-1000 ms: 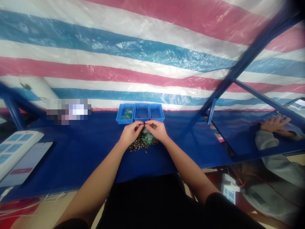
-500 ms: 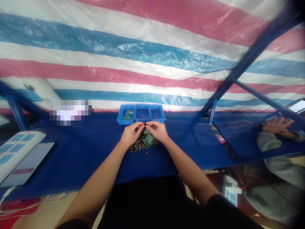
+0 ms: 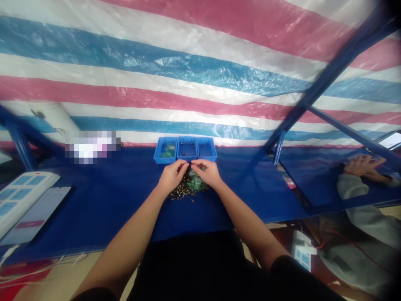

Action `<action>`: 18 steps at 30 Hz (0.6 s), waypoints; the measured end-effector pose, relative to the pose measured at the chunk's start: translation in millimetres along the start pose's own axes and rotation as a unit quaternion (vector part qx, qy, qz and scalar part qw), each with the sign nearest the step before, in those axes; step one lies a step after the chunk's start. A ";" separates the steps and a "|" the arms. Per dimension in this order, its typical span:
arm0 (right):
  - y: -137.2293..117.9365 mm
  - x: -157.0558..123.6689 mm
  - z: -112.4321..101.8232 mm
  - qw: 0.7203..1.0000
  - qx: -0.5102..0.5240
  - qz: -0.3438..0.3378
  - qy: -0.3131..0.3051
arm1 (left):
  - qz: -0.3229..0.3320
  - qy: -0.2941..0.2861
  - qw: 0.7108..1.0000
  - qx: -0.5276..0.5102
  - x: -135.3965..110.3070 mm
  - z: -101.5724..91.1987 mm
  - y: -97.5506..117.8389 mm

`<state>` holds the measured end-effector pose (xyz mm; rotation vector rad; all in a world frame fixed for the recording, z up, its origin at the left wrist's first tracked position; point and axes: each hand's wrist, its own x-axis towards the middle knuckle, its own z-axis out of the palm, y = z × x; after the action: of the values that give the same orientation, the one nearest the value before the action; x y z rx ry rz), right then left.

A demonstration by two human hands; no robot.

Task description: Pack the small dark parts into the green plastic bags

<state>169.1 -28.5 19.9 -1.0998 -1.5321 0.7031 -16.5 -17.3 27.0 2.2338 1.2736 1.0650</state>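
Note:
My left hand (image 3: 172,174) and my right hand (image 3: 208,171) meet fingertip to fingertip just in front of the blue bins, both in a pinch. Whatever lies between the fingertips is too small to make out. Beneath them spreads a pile of small brass-coloured metal pieces (image 3: 181,192), with clear green pieces (image 3: 194,182) heaped on its right side. Three joined blue bins (image 3: 187,158) stand right behind the hands. Green bits (image 3: 169,149) lie in the left bin, and a few small dark pieces lie in the middle one.
On the left of the blue table (image 3: 112,200) lie a white power strip (image 3: 28,188) and a phone (image 3: 37,217). A blue metal frame (image 3: 294,110) rises at the right. Beyond it, another person's hands (image 3: 363,165) hold something. Striped sheeting (image 3: 188,100) hangs behind.
Almost nothing differs. My hands stay over the pile, fingertips still close together, with only a slight shift of the fingers.

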 end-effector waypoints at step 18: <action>-1.3 0.2 -0.7 1.000 0.011 0.005 0.003 | 0.001 0.007 1.000 -0.006 -0.8 -0.6 0.5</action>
<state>169.4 -28.9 21.3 -1.0939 -1.5105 0.7213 -17.0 -18.3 27.4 2.2225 1.2681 1.0880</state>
